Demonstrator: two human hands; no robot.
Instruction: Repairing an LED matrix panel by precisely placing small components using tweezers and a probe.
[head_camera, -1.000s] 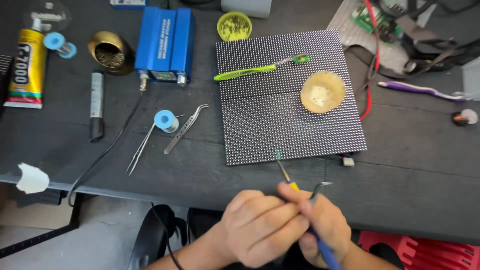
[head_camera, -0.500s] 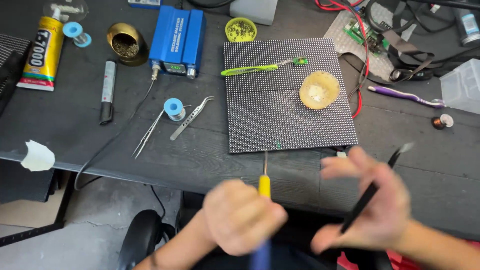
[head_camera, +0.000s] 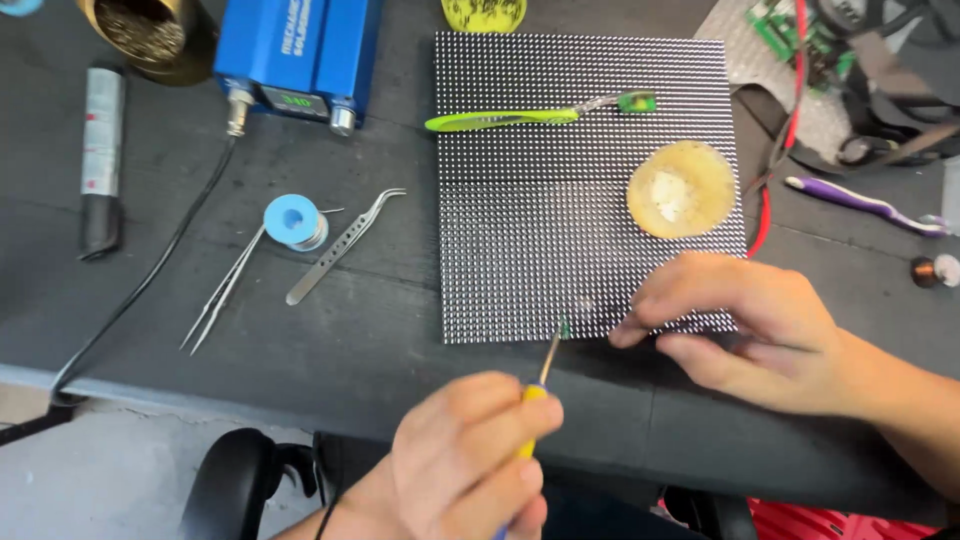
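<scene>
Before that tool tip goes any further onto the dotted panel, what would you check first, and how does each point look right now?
1. Tool grip: left hand holds the yellow-handled tool firmly: ok.
2. Tip position: it sits at the lower edge of the LED panel, on a small green spot: ok.
3. Panel steadied: right hand fingertips rest on the panel's lower right edge: ok.
4. Loose things on the panel: green toothbrush and yellow sponge lie apart from the tip: ok.
5. Whether the tip is hot: cannot tell.
6. Tweezers lie to the left, away from both hands: ok.
</scene>
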